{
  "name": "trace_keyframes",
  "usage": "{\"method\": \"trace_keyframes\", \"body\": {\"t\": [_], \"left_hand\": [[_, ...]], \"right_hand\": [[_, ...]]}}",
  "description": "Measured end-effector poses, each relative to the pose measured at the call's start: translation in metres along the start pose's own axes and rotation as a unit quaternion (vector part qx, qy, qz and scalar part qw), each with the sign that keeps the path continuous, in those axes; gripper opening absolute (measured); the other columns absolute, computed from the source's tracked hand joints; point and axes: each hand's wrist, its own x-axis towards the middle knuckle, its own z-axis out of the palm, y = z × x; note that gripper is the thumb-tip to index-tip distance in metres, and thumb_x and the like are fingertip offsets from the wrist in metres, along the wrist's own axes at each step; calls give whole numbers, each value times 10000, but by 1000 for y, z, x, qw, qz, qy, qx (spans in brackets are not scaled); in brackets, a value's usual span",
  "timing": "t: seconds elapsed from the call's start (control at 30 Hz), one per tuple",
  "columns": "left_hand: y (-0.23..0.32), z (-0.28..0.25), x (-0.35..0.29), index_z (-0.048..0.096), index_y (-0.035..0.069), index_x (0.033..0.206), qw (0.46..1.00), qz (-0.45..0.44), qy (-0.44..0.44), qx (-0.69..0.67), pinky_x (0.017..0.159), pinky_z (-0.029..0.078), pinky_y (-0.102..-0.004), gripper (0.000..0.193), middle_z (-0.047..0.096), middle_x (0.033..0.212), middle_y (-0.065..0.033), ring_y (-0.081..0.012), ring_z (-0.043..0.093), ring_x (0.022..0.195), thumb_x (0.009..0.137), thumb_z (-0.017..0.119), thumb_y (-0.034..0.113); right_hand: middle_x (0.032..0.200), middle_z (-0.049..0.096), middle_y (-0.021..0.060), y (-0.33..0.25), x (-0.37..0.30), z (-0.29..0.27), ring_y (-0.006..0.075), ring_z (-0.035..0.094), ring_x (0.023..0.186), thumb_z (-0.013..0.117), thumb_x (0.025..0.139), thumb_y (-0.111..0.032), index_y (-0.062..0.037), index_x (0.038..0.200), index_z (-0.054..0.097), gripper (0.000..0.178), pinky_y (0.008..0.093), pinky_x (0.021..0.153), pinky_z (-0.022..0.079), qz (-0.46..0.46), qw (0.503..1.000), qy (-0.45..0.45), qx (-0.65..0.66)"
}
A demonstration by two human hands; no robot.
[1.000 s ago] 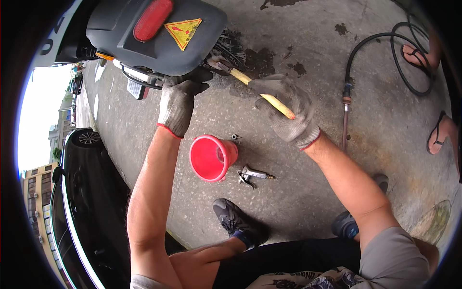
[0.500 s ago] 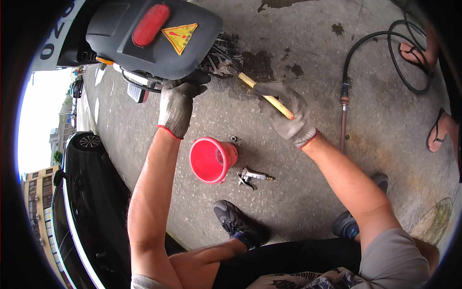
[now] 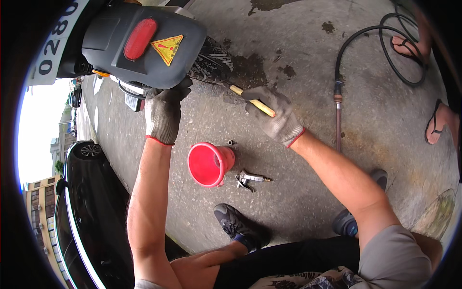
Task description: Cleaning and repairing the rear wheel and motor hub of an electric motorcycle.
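A dark grey rear mudguard (image 3: 187, 53) of a two-wheeler, with a red reflector (image 3: 140, 39) and a yellow warning triangle (image 3: 167, 49), juts in at the upper left. My gloved left hand (image 3: 163, 114) is closed on its near lower edge; the fingertips are partly hidden there. My gloved right hand (image 3: 278, 115) grips a tool with a yellow handle (image 3: 263, 108). The tool's narrow dark far end points at the wet tyre (image 3: 215, 59) under the mudguard. Whether it touches the tyre, and what kind of tip it has, I cannot tell.
A red bucket (image 3: 207, 166), a metal spray gun (image 3: 251, 178) and a small metal fitting (image 3: 232, 143) are on the concrete below my hands. A black hose (image 3: 342, 53) curls at the right, near another person's sandalled feet (image 3: 445, 123). A black car (image 3: 91, 202) stands at left.
Both hands have shifted left and the mudguard has moved left and slightly down in view. The tool has moved left with my right hand. Both grips are kept.
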Motion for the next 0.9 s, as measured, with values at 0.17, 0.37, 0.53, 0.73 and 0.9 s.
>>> {"method": "trace_keyframes", "body": {"t": [0.17,0.37,0.53,0.73,0.9], "left_hand": [[-9,-19,4,602,-10,1100,997,78,-20,13,748,519,-312,195,671,973,-91,-190,645,860,908,587,18],[-6,-9,5,588,-2,1101,989,-6,47,-141,742,511,-328,182,661,993,-90,-197,639,851,923,585,33],[-4,5,3,588,-3,1088,987,-7,44,-154,733,512,-330,175,663,952,-90,-200,641,827,916,581,30],[-9,1,4,654,-8,994,996,1,45,-73,781,531,-317,228,688,944,-107,-203,656,893,812,525,-56],[-12,12,-6,656,-11,1012,997,-60,-11,-54,823,518,-312,314,684,994,-109,-196,642,939,778,451,-55]], "right_hand": [[963,692,105,-12,28,-8,140,660,804,590,922,-117,-13,1062,649,184,296,689,548,282,839,126,447],[1002,677,111,-58,52,-30,150,648,879,562,949,-186,7,1080,634,244,293,775,533,225,806,53,545],[1020,663,31,1,6,-7,102,627,831,612,919,-93,-44,1062,675,164,251,763,511,99,931,69,344],[926,686,55,54,22,0,109,645,801,627,892,-108,-26,1028,685,169,242,692,512,366,849,59,377],[890,694,80,17,112,-42,162,662,690,623,881,-169,-17,1022,684,216,268,631,532,303,859,81,405]]}}
